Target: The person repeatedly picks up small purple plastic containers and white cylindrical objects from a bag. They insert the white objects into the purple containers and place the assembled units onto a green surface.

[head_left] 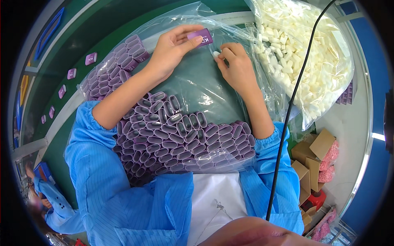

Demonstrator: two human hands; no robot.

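Observation:
My left hand (174, 46) is closed on a purple oval casing (202, 38), holding it above a clear plastic bag (201, 92). Close by on its right, my right hand (237, 67) pinches a small white plug (216, 54) between thumb and fingers, apart from the casing. Many hollow purple oval sleeves (168, 137) stand packed together between my forearms and my body, their open ends upward. Another cluster of purple sleeves (127, 53) lies beyond my left forearm. A big clear bag of white plugs (295, 53) sits to the right of my right hand.
Several purple casings (91, 58) are spaced along the green belt (61, 119) at the left. A black cable (296, 88) hangs across the right side. Open cardboard boxes (310, 153) and pink bags (327, 164) lie at lower right. Another person's blue sleeve (57, 205) shows at lower left.

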